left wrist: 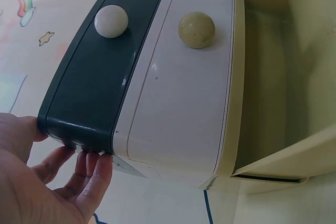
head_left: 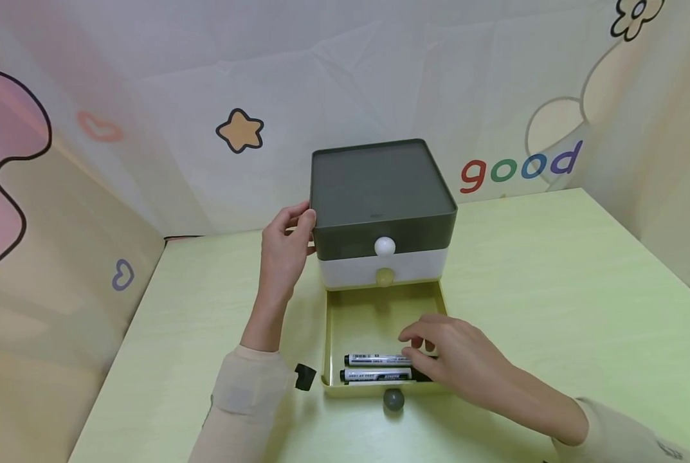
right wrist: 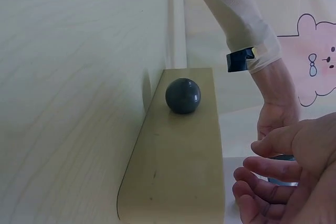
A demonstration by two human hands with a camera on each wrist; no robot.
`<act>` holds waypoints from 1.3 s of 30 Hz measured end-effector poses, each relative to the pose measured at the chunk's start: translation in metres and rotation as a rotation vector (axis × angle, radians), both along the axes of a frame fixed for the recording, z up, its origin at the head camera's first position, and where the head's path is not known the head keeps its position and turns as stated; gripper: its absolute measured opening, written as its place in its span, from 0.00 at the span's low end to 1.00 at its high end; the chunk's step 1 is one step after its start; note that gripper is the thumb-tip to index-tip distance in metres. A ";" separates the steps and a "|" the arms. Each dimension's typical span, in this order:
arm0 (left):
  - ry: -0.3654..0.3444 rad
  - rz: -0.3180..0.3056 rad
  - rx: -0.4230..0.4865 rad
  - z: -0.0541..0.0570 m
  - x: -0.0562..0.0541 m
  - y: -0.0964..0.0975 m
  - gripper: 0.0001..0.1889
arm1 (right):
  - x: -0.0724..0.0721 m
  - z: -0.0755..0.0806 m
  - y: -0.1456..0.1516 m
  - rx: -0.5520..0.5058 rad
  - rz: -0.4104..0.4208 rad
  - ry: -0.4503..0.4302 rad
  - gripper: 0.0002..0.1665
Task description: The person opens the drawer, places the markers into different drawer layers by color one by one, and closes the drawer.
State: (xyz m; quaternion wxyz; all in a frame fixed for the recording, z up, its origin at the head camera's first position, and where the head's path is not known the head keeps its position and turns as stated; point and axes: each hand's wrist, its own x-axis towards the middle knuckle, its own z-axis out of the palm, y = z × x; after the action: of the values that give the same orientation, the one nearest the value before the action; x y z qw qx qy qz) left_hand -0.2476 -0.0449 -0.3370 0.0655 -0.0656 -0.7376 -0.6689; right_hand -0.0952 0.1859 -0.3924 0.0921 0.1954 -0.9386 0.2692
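A small drawer unit has a dark grey-green top section, a white middle and an olive bottom drawer pulled out. My left hand rests against the left side of the dark section. In the left wrist view its fingertips touch that side, with the thumb by the top edge. Black-and-white markers lie along the drawer's front wall. Over their right ends, my right hand hovers with loosely bent fingers, thumb and forefinger apart. The right wrist view shows nothing between those fingers.
A dark ball knob sticks out from the drawer's front. Higher up are a white knob and an olive knob. The pale green table meets a printed cloth backdrop. A black patch sits by the left sleeve.
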 end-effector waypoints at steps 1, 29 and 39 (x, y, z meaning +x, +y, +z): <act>0.000 0.001 0.000 0.000 0.000 0.000 0.18 | 0.001 0.001 0.001 -0.005 -0.006 -0.001 0.06; -0.002 0.006 -0.013 0.001 0.000 0.001 0.19 | 0.048 -0.014 0.011 -0.126 0.066 -0.117 0.10; 0.001 0.005 -0.015 0.000 0.001 0.001 0.19 | 0.047 -0.031 0.002 -0.120 0.170 -0.326 0.13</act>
State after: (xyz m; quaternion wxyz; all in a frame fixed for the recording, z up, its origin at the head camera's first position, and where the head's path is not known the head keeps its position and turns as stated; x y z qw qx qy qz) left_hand -0.2471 -0.0444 -0.3372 0.0672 -0.0645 -0.7426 -0.6633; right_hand -0.0484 0.1882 -0.4235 -0.0730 0.2220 -0.9034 0.3594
